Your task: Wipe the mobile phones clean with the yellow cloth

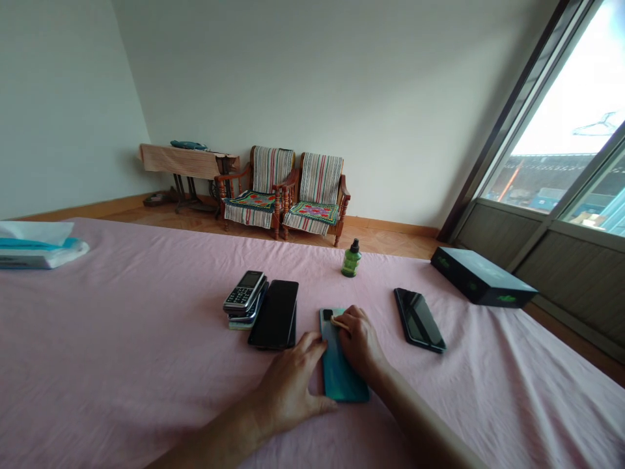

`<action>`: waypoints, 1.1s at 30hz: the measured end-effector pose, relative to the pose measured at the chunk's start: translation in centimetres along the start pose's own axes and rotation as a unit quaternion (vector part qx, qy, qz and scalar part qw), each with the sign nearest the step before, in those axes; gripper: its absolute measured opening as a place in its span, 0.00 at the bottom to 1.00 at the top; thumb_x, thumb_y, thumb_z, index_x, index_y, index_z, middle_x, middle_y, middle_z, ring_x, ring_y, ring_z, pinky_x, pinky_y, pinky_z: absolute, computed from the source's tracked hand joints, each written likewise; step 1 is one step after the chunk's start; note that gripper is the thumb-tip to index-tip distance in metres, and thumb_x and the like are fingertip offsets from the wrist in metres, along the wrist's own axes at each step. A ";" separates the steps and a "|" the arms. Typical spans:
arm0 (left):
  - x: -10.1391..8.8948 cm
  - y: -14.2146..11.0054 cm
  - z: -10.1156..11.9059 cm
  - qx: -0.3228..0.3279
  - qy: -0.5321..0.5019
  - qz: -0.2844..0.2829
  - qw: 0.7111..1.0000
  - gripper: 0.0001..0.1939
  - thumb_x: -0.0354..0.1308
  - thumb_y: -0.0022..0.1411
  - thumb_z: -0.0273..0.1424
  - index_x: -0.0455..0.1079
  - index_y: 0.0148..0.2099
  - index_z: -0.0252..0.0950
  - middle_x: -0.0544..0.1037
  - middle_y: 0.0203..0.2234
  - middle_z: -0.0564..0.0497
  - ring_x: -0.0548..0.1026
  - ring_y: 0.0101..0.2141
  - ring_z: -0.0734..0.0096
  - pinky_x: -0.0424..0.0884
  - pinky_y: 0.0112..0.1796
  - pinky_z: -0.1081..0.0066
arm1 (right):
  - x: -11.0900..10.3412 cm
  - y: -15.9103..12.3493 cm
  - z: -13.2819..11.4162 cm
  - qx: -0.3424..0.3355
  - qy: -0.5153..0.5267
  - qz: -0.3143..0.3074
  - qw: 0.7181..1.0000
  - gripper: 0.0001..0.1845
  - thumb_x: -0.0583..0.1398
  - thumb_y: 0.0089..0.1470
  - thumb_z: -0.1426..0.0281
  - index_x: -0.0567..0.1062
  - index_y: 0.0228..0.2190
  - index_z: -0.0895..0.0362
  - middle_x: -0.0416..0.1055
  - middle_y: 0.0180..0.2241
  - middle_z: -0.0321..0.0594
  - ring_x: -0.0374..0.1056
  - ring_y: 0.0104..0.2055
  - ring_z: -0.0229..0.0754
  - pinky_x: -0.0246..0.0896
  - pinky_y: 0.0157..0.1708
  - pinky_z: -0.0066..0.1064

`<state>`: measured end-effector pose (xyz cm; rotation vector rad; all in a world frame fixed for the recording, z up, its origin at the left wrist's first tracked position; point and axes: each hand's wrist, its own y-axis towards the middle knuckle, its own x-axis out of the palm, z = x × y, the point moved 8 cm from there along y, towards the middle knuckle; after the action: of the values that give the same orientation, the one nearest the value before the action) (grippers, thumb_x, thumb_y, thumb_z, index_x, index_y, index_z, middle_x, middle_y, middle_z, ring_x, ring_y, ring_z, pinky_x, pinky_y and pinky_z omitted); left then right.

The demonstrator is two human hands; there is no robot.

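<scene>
A teal phone (339,374) lies back up on the pink cloth (122,339) in front of me. My left hand (291,381) rests flat beside it, fingers spread, its fingertips touching the phone's left edge. My right hand (360,340) lies over the phone's upper part, fingers pinched on a small pale pad (338,321) pressed near the camera. A green bottle (351,258) stands a little farther back.
Left of the teal phone lie a black phone (276,313) and a stack of phones topped by a keypad phone (245,291). Another black phone (419,319) lies to the right, a dark box (481,277) beyond it. A tissue pack (36,247) sits far left.
</scene>
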<state>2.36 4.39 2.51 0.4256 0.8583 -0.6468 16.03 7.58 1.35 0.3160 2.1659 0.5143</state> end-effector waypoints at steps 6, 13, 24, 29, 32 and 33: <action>0.0 0.1 0.0 0.008 -0.003 0.006 1.000 0.39 0.72 0.41 0.36 0.64 0.57 0.39 0.66 0.55 0.47 0.69 0.51 0.56 0.66 0.52 0.64 | 0.0 0.8 0.4 0.005 -0.005 0.002 1.000 0.18 0.53 0.44 0.85 0.79 0.30 0.58 0.67 0.30 0.42 0.62 0.37 0.43 0.57 0.38 0.31; -0.2 0.1 0.1 0.003 -0.003 0.005 1.000 0.38 0.70 0.42 0.37 0.64 0.56 0.40 0.66 0.54 0.46 0.70 0.50 0.54 0.66 0.52 0.61 | 0.2 1.6 0.2 0.004 -0.011 0.013 1.000 0.17 0.53 0.44 0.85 0.78 0.27 0.58 0.67 0.29 0.41 0.62 0.36 0.43 0.57 0.37 0.32; -0.2 0.1 0.2 0.004 0.002 0.006 1.000 0.40 0.72 0.41 0.35 0.64 0.57 0.38 0.66 0.55 0.45 0.70 0.51 0.54 0.66 0.52 0.62 | 0.2 1.9 0.7 -0.005 -0.009 0.007 1.000 0.18 0.53 0.45 0.85 0.79 0.28 0.56 0.65 0.29 0.40 0.62 0.36 0.42 0.56 0.37 0.30; -0.1 0.0 0.2 0.004 0.004 -0.001 1.000 0.41 0.72 0.40 0.35 0.64 0.58 0.37 0.65 0.56 0.44 0.69 0.52 0.54 0.65 0.53 0.61 | -0.3 1.7 0.6 -0.016 -0.002 0.002 1.000 0.19 0.53 0.47 0.85 0.79 0.30 0.56 0.65 0.30 0.39 0.62 0.36 0.41 0.56 0.36 0.30; -0.2 0.0 0.1 0.008 0.000 0.006 1.000 0.40 0.72 0.41 0.35 0.64 0.57 0.39 0.65 0.56 0.45 0.70 0.51 0.54 0.66 0.53 0.61 | -1.0 -0.3 -0.1 -0.027 0.007 -0.008 1.000 0.19 0.53 0.49 0.84 0.79 0.34 0.55 0.65 0.31 0.40 0.62 0.36 0.41 0.57 0.36 0.30; -0.2 0.0 0.0 0.009 -0.002 0.008 1.000 0.40 0.72 0.41 0.36 0.64 0.57 0.40 0.65 0.56 0.45 0.70 0.51 0.54 0.66 0.53 0.61 | -1.2 -1.3 -0.4 -0.031 0.011 -0.014 0.999 0.20 0.53 0.50 0.84 0.79 0.35 0.55 0.65 0.31 0.40 0.62 0.36 0.41 0.58 0.36 0.30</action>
<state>2.29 4.42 2.65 0.4459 0.8446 -0.6408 16.35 5.90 1.82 0.2477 2.1670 0.5702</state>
